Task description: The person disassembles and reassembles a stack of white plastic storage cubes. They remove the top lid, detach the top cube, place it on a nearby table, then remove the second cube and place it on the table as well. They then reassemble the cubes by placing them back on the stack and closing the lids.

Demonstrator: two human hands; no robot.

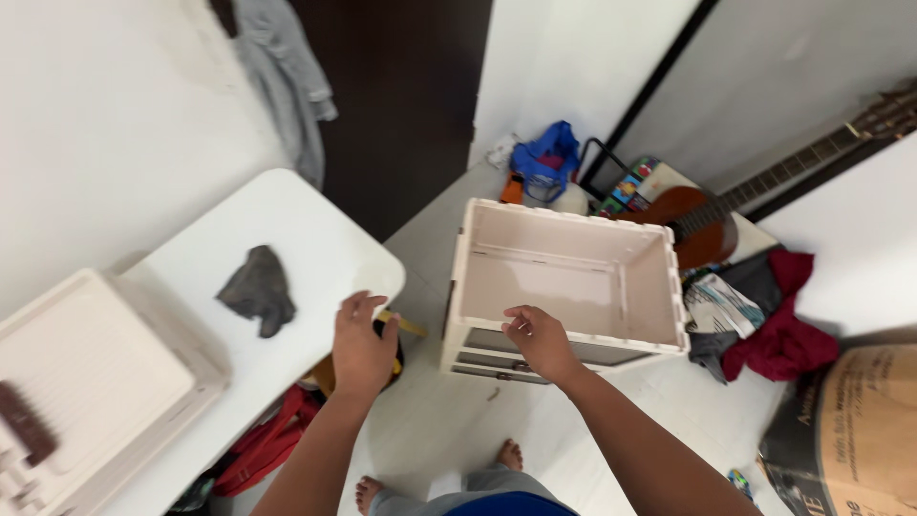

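Fingers of your right hand are curling over the near top rim of the cream plastic drawer unit, gripping that edge. Unit is sitting on the floor with its top off, so the open upper compartment is facing up at you; drawer fronts are showing just below your hand.

Your left hand is hovering at the near corner of the white surface, fingers bent loosely downward. Something yellow is poking out just past that hand, beside the surface's corner; can't tell whether you're holding it or what it is, so the grip state on that side is unclear.

Dark grey cloth is lying crumpled on the surface, well apart from both hands. Cream panel, likely matching the unit, is resting flat at the surface's left end with a small brown piece on it.

Guitar is leaning behind the unit, clothes pile is sitting just right of it, blue bag is further back, cardboard box is at far right. Your bare feet are showing below.
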